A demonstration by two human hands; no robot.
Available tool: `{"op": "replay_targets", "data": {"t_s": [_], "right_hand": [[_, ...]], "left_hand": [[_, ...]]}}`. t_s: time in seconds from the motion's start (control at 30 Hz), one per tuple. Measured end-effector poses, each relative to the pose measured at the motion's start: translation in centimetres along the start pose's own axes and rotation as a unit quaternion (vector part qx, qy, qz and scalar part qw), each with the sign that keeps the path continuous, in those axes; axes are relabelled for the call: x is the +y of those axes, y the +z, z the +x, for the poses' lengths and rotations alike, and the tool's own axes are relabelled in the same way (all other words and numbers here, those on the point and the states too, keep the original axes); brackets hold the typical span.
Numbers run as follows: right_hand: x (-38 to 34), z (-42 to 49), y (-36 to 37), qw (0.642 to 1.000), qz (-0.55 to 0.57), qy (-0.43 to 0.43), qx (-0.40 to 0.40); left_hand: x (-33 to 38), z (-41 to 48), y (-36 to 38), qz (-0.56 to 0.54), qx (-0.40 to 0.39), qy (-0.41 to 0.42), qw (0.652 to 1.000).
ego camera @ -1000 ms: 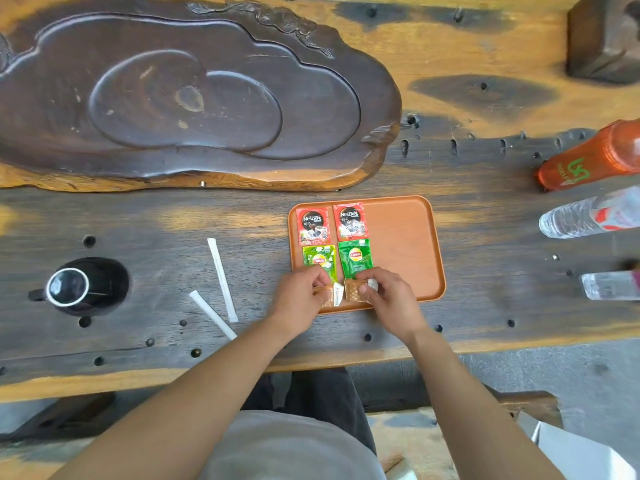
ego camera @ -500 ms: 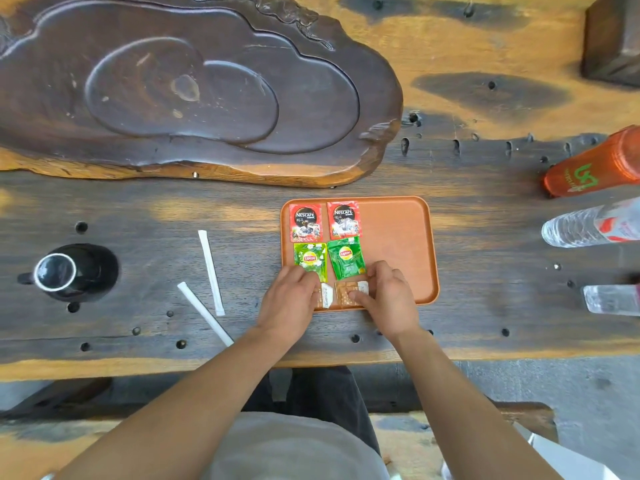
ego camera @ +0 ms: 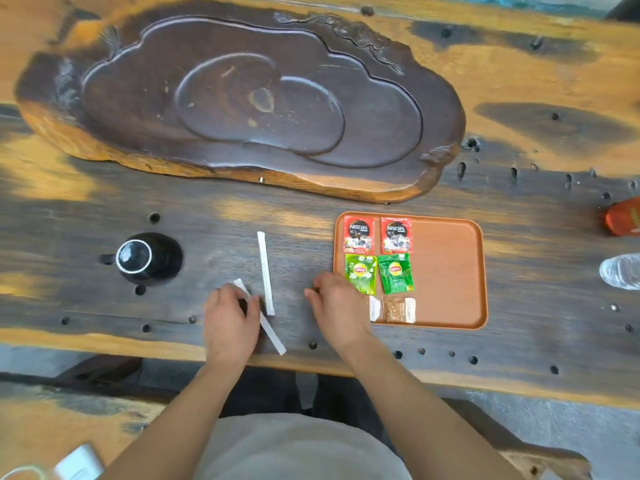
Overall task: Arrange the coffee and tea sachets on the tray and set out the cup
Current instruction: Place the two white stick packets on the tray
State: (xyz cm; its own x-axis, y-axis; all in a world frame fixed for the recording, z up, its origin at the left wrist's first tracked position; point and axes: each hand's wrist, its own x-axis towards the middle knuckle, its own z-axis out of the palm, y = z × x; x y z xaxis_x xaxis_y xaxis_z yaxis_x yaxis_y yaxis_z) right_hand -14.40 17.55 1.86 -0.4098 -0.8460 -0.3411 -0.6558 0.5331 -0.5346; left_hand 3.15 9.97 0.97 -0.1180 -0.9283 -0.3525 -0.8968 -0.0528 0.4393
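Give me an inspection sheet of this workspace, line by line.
Surface: dark wooden table with holes.
Job's things: orange tray holds two red sachets, two green sachets, brown sachets; black cup off the tray; two white sticks on the table.
Clutter: carved wooden slab, bottles at right edge.
Grippers: left hand on a stick; right hand empty, beside the tray.
Cables: possibly one at bottom left, unclear.
Surroundings: grey floor.
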Motion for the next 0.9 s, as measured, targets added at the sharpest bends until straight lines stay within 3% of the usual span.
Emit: {"op": "replay_targets", "data": {"t_s": [0.23,0.37,0.6,0.9], "right_hand": [[-6.6,3.6,4.8,0.996,-0.064,0.054,-0.039],[-7.3,4.3,5.6,0.992,-0.060,0.089,-0.059],[-7.6,4.0,5.8,0.990,-0.068,0.119,-0.034],[-8.0,3.7,6.7,0.986,-0.077,0.145,-0.002]], "left_hand": [[-1.3,1.3,-0.8,0.090,-0.062,-0.018,0.994],[-2.2,2.2,0.0,0.062,-0.069,-0.049,0.994],[-0.6,2.8,-0.1,-0.103,-0.048,-0.158,0.981],[0.0,4.2,-1.4,-0.149,-0.046,-0.158,0.975]]}}
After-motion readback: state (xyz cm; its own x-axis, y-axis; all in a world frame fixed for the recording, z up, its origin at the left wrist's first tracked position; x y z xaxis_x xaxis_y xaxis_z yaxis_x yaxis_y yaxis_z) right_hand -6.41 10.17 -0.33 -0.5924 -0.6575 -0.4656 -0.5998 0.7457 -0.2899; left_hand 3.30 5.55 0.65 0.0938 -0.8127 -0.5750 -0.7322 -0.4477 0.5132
